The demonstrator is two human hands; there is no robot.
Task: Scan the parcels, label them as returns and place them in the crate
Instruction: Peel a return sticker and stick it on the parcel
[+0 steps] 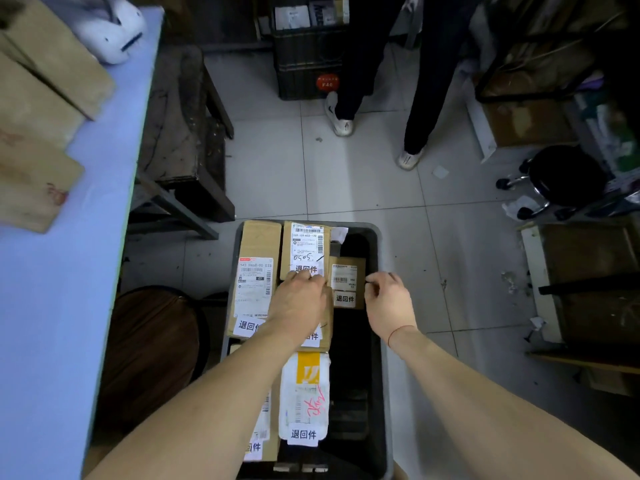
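Note:
A dark plastic crate [379, 258] stands on the floor below me, holding several labelled parcels. My left hand [300, 306] lies palm-down over the near end of a cardboard parcel [304, 247] with a white return label. My right hand [389, 299] hovers with curled fingers at the right edge of a small cardboard parcel [348, 282], which also bears a return label; whether it grips the parcel is unclear. A long cardboard parcel [254, 278] lies at the left of the crate. A white and yellow bag parcel [304, 393] lies nearer me.
A blue table [69, 271] runs along the left, with cardboard boxes [41, 98] and a white device [114, 32] on it. Another person's legs [426, 81] stand ahead beside a black crate [304, 64]. A black stool [561, 181] and shelving are at the right.

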